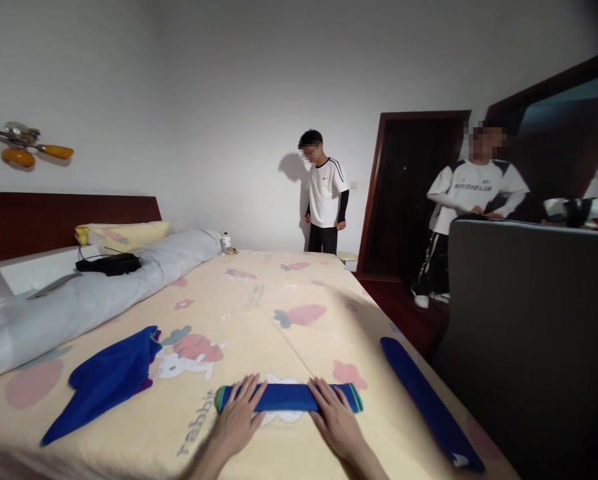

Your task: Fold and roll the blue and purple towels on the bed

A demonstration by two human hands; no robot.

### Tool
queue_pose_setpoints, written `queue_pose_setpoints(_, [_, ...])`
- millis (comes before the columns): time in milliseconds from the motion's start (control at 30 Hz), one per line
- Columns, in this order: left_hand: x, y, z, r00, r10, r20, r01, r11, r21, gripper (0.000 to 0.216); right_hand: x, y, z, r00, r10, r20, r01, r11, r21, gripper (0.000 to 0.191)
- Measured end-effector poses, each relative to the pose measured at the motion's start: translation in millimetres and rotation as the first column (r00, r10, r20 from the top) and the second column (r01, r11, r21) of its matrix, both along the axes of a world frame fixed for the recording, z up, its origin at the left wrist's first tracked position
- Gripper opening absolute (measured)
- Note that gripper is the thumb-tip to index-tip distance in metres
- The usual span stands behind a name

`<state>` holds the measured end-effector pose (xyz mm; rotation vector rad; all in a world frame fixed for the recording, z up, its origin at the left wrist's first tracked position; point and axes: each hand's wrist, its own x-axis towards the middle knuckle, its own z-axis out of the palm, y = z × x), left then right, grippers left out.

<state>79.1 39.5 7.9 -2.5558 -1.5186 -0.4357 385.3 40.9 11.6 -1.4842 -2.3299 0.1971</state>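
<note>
A blue cloth rolled into a narrow strip [287, 397] with green-edged ends lies across the near part of the bed. My left hand [240, 415] rests flat on its left part, fingers stretched out. My right hand [333, 417] lies flat on its right part, fingers spread. Neither hand grips it. A loose blue garment [106, 380] lies crumpled to the left. Another long rolled blue cloth [429, 400] lies along the bed's right edge.
The bed has a cream sheet with rabbit prints [259, 300]. A grey rolled quilt [93, 293], a black object [109, 264] and a yellow pillow [123, 235] sit at the left. Two people [325, 193] [466, 200] stand beyond. A dark grey panel [529, 333] stands at right.
</note>
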Motion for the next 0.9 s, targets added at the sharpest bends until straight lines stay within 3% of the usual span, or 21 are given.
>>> queue_pose_setpoints(100, [-40.6,-5.1,5.2,0.999,0.035,-0.025,-0.036,0.999,-0.022,0.066,45.0,0.3,-1.2,0.996,-0.088,0.016,0.088,0.996,-0.023,0.060])
queue_pose_setpoints(200, [-60.7,-8.0,10.1,1.000,0.014,-0.006,-0.015,0.991,-0.130,0.064,70.7,-0.6,0.0,0.992,-0.123,0.006,0.123,0.991,-0.057,0.061])
queue_pose_setpoints(333, [-64.0,-5.2,13.4,0.998,-0.002,0.056,0.015,0.973,-0.231,0.066,74.8,-0.5,10.7,0.995,-0.102,-0.011,0.101,0.994,-0.045,0.062])
queue_pose_setpoints(467, [-59.2,0.1,13.1,0.994,0.062,0.087,-0.039,0.968,-0.248,0.076,68.7,4.8,43.0,0.992,-0.124,0.007,0.125,0.992,-0.028,0.052])
queue_pose_setpoints(600, [-50.9,1.6,15.1,0.987,0.132,0.086,-0.109,0.966,-0.232,0.076,65.2,21.3,111.6,0.996,-0.092,-0.006,0.092,0.996,-0.004,0.026])
queue_pose_setpoints(767, [-16.6,-4.5,23.7,0.950,0.145,0.278,-0.089,0.974,-0.206,0.066,41.4,32.7,239.9,0.994,0.068,-0.083,-0.054,0.986,0.155,0.022])
queue_pose_setpoints(900, [34.6,-14.7,22.5,0.787,0.199,0.584,-0.012,0.951,-0.308,0.039,5.4,11.2,327.7,0.957,0.279,-0.082,-0.237,0.912,0.336,0.019])
